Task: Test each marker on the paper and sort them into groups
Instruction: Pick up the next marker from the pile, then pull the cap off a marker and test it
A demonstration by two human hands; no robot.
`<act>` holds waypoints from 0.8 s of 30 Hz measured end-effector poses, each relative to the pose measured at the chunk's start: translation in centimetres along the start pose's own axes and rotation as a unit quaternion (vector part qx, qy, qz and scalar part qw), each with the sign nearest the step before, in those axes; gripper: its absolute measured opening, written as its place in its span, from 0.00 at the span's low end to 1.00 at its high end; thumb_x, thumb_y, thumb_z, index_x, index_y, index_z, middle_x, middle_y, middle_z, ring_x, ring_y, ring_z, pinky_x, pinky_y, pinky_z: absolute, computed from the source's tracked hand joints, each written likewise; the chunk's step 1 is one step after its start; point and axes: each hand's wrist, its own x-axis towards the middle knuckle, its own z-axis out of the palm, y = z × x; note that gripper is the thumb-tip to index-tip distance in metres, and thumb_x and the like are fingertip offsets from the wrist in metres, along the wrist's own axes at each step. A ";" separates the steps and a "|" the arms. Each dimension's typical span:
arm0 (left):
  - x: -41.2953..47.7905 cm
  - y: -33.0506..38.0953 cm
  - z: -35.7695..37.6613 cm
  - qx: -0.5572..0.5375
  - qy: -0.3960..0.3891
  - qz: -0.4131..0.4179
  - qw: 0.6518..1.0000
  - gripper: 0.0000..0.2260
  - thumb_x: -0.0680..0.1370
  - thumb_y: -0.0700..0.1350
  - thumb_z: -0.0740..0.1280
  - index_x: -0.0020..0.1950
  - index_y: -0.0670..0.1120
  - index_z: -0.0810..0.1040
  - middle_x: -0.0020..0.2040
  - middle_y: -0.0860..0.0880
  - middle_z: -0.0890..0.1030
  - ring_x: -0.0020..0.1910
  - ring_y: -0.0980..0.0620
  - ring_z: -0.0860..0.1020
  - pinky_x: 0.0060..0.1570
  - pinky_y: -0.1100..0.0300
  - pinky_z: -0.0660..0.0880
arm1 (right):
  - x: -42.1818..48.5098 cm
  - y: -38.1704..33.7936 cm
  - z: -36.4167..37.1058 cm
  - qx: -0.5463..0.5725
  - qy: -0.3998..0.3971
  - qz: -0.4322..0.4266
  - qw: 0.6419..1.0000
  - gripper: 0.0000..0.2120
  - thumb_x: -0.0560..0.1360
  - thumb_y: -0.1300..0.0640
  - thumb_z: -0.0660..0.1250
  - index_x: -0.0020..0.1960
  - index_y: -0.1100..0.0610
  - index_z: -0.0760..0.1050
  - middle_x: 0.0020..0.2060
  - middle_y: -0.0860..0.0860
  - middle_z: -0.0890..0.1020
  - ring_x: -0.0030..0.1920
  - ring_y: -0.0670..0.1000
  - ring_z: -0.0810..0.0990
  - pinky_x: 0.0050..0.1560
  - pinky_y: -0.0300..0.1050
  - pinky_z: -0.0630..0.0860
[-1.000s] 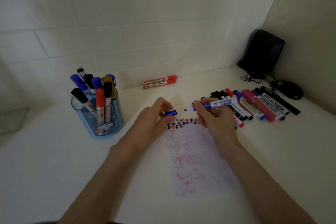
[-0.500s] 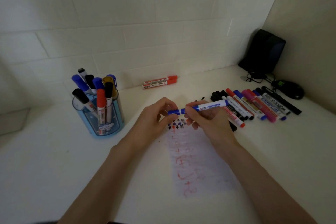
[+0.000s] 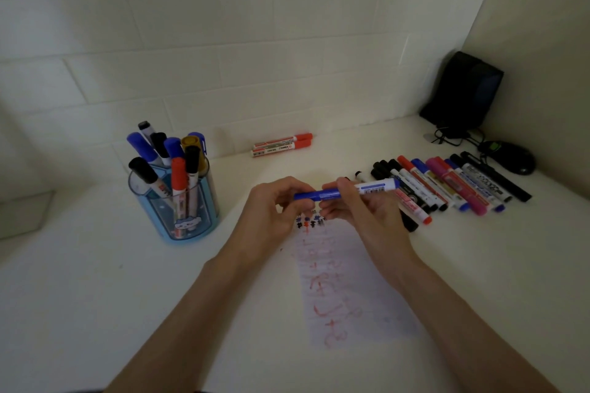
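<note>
The left fingers (image 3: 287,185) pinched the blue cap (image 3: 314,195) and the right fingers (image 3: 346,193) pinched the white barrel of the marker (image 3: 373,187), held level just above the top edge of the paper (image 3: 344,290). A second earlier the cap had been off, in the left hand (image 3: 271,210), with the tip bare in the right hand (image 3: 360,214). Now the cap sat back on the tip. I judged this marker tested and ready for sorting.

One marker was in hand. Under the hands, a line of small dark and red test marks (image 3: 308,222) crossed the paper, with faint red scrawl below. To the right lay the row (image 3: 447,185), about a dozen markers side by side; overlap stopped an exact count. To the left the cup (image 3: 191,217) held nine, as far as I could count. Two red ones (image 3: 281,144) lay by the wall. One mouse (image 3: 510,158) and one black pouch (image 3: 463,92) stood in the far corner.
</note>
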 end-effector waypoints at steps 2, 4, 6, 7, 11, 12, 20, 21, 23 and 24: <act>-0.1 -0.2 0.0 0.003 0.003 0.005 1.000 0.07 0.78 0.40 0.71 0.53 0.50 0.83 0.44 0.57 0.84 0.44 0.54 0.83 0.49 0.54 0.78 | 0.0 0.1 -0.1 -0.001 -0.010 0.003 1.000 0.16 0.82 0.48 0.66 0.56 0.59 0.86 0.43 0.58 0.88 0.46 0.57 0.88 0.53 0.48 0.85; 0.0 -0.2 0.1 0.005 0.008 0.023 1.000 0.07 0.79 0.41 0.71 0.54 0.52 0.82 0.45 0.58 0.84 0.44 0.53 0.82 0.45 0.55 0.78 | 0.2 0.0 -0.3 -0.001 -0.025 0.009 1.000 0.17 0.82 0.48 0.65 0.58 0.59 0.85 0.45 0.57 0.88 0.46 0.55 0.87 0.52 0.45 0.83; 0.5 0.2 1.0 0.005 0.008 0.030 0.999 0.07 0.79 0.45 0.71 0.55 0.54 0.79 0.48 0.60 0.82 0.47 0.55 0.81 0.43 0.60 0.75 | 0.7 -0.2 -0.7 -0.022 -0.021 0.009 0.999 0.16 0.83 0.50 0.64 0.59 0.60 0.83 0.46 0.54 0.87 0.47 0.51 0.86 0.50 0.43 0.83; 0.8 0.3 1.4 0.013 0.004 0.025 1.000 0.10 0.78 0.49 0.72 0.58 0.56 0.78 0.50 0.61 0.81 0.49 0.57 0.80 0.44 0.63 0.73 | 1.0 -0.4 -1.0 -0.022 -0.008 0.010 1.000 0.15 0.84 0.50 0.63 0.58 0.60 0.82 0.48 0.52 0.87 0.48 0.50 0.86 0.51 0.43 0.83; 1.1 -0.9 1.5 0.144 0.006 0.008 0.989 0.25 0.74 0.60 0.73 0.68 0.59 0.71 0.57 0.62 0.76 0.55 0.61 0.75 0.56 0.64 0.70 | 2.2 -1.4 -3.9 -0.073 0.039 -0.042 0.996 0.11 0.87 0.54 0.59 0.60 0.59 0.78 0.50 0.53 0.87 0.53 0.50 0.87 0.53 0.40 0.83; 1.0 -1.3 1.1 0.183 0.003 0.011 0.983 0.25 0.73 0.61 0.73 0.67 0.58 0.73 0.57 0.61 0.76 0.56 0.60 0.73 0.58 0.61 0.68 | 2.3 -1.5 -4.5 -0.113 0.045 -0.048 0.991 0.09 0.86 0.54 0.60 0.62 0.58 0.75 0.47 0.51 0.87 0.50 0.48 0.87 0.51 0.41 0.83; 0.4 -2.2 -1.2 0.272 -0.099 -0.018 0.957 0.20 0.67 0.71 0.71 0.52 0.62 0.81 0.55 0.60 0.74 0.61 0.57 0.67 0.60 0.55 0.61 | 1.4 0.3 -4.3 -0.531 0.058 -0.146 0.832 0.10 0.76 0.49 0.74 0.45 0.51 0.74 0.32 0.45 0.79 0.32 0.47 0.77 0.32 0.43 0.72; 0.4 -2.1 -1.5 0.273 -0.104 -0.022 0.956 0.20 0.67 0.71 0.71 0.52 0.62 0.81 0.55 0.61 0.74 0.61 0.57 0.68 0.61 0.54 0.62 | 1.4 0.5 -4.2 -0.545 0.058 -0.154 0.822 0.10 0.75 0.51 0.75 0.43 0.53 0.75 0.33 0.48 0.79 0.34 0.49 0.76 0.35 0.44 0.73; 0.3 -1.9 -1.9 0.248 -0.105 -0.033 0.962 0.19 0.68 0.71 0.70 0.52 0.62 0.82 0.56 0.61 0.75 0.62 0.56 0.69 0.62 0.54 0.63 | 1.6 0.8 -4.4 -0.569 0.062 -0.172 0.802 0.10 0.72 0.55 0.78 0.41 0.56 0.77 0.35 0.51 0.79 0.39 0.53 0.76 0.43 0.46 0.76; 0.5 -1.7 -1.9 0.220 -0.090 -0.041 0.970 0.18 0.69 0.70 0.70 0.52 0.62 0.82 0.56 0.60 0.76 0.62 0.56 0.70 0.62 0.54 0.63 | 1.7 0.9 -4.6 -0.580 0.067 -0.171 0.794 0.10 0.71 0.56 0.79 0.42 0.58 0.79 0.38 0.52 0.79 0.43 0.54 0.76 0.48 0.45 0.75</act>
